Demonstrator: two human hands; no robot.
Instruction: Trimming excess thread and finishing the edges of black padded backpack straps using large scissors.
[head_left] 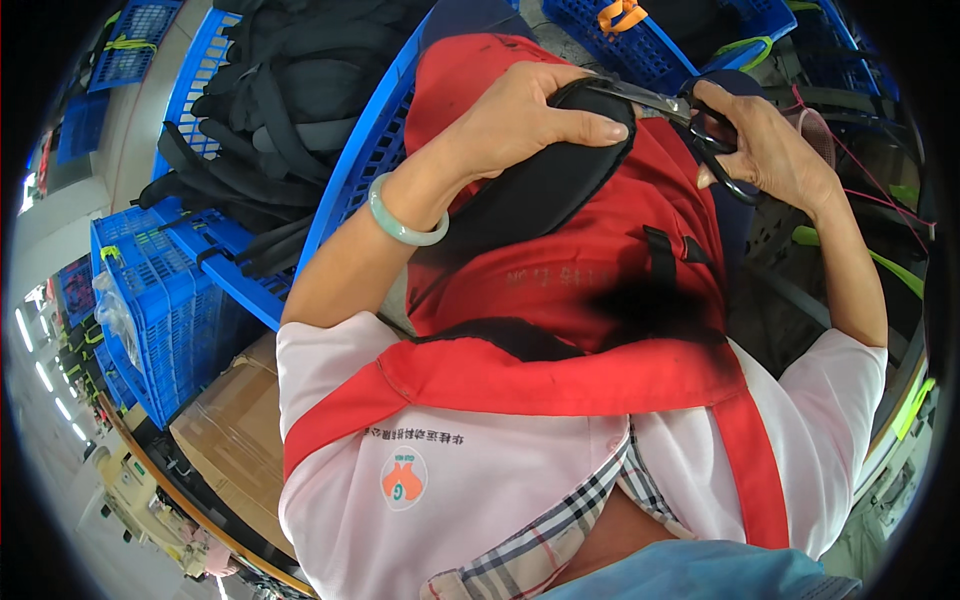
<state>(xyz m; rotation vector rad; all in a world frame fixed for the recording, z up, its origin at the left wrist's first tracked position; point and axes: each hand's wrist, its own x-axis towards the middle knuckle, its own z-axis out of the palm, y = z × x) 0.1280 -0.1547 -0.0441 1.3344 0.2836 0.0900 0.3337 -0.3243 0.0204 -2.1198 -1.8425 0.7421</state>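
My left hand [515, 115] grips a black padded fabric piece [545, 190], with the thumb flat on top and the fingers at its far edge. The piece is curved and lies over the red apron [570, 275] on my lap. In my right hand [780, 150] is a pair of scissors [655, 99] with dark handles, fingers and thumb through the loops. Its metal blades point left and reach the rim of the fabric close to my left fingertips. Whether the blades are touching the fabric, I cannot tell.
On the left, a blue crate [350, 170] holds a heap of black fabric pieces [275, 120]. Beyond it stand stacked blue crates [165, 310] and a cardboard box [235, 440]. Another blue crate [655, 55] with an orange band [622, 15] sits at the far right.
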